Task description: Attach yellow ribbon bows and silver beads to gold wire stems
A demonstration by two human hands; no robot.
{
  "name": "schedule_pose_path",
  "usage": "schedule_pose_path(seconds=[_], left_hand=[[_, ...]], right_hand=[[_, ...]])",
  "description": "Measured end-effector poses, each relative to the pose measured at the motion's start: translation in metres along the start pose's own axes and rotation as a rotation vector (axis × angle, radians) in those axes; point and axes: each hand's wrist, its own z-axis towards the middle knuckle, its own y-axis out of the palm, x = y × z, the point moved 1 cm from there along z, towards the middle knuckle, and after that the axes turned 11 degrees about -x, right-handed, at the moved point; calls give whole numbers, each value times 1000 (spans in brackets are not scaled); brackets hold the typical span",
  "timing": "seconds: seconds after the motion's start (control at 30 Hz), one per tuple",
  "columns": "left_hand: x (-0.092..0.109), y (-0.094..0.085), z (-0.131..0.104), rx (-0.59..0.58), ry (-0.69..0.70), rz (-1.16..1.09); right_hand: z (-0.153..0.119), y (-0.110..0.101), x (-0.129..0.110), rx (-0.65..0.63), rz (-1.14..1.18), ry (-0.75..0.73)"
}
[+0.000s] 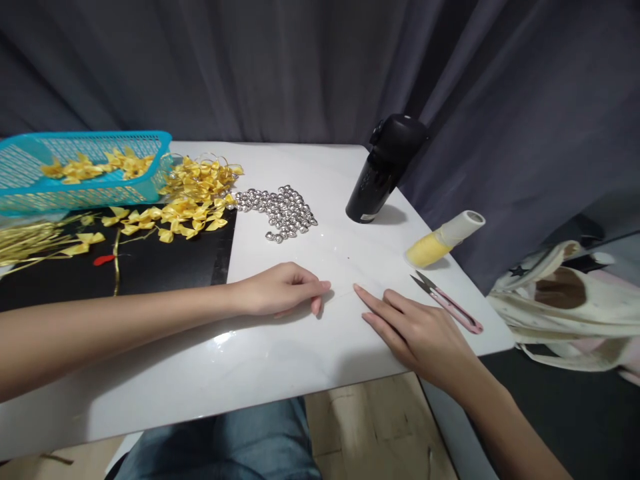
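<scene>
Over the middle of the white table (300,360), my left hand (280,290) is closed, its thumb and forefinger pinched together. Whatever lies in the pinch is too small to make out. My right hand (420,330) rests palm down to the right, forefinger stretched toward the left fingertips, with a small gap between the hands. Pink-handled thread snips (453,305) lie just beyond the right hand, blades partly apart. Behind them stands a tilted-looking cone of yellow thread (429,251). A heap of shiny silver beads (291,212) lies beyond my left hand.
Yellow ribbon bows (193,217) are piled at the left on a black mat (165,267), near a red scrap (103,260) and gold strands (30,243). Behind is a blue basket (163,153) with more bows. A black bottle (383,173) stands at the back; a cloth bag (555,313) sits right.
</scene>
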Motion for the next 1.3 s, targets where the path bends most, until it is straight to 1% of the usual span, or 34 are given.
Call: schedule_pose_path(seconds=[0.3, 0.63, 0.8, 0.9, 1.0, 1.07, 1.13, 1.3], left_hand=[[1, 0, 0, 7, 1, 2], [1, 0, 0, 0, -5, 4], [2, 0, 0, 2, 3, 8], [2, 0, 0, 1, 2, 15], [2, 0, 0, 3, -7, 14], [2, 0, 0, 7, -15, 9], [2, 0, 0, 8, -16, 6], [1, 0, 0, 6, 2, 1]], right_hand=[[0, 1, 0, -10, -72, 7], [-1, 1, 0, 12, -89, -6], [-1, 2, 0, -9, -65, -8], [-2, 2, 4, -43, 71, 25], [3, -2, 13, -74, 340, 134], [11, -7, 20, -85, 470, 179], [21, -13, 28, -114, 524, 149], [44, -21, 45, -254, 609, 36]])
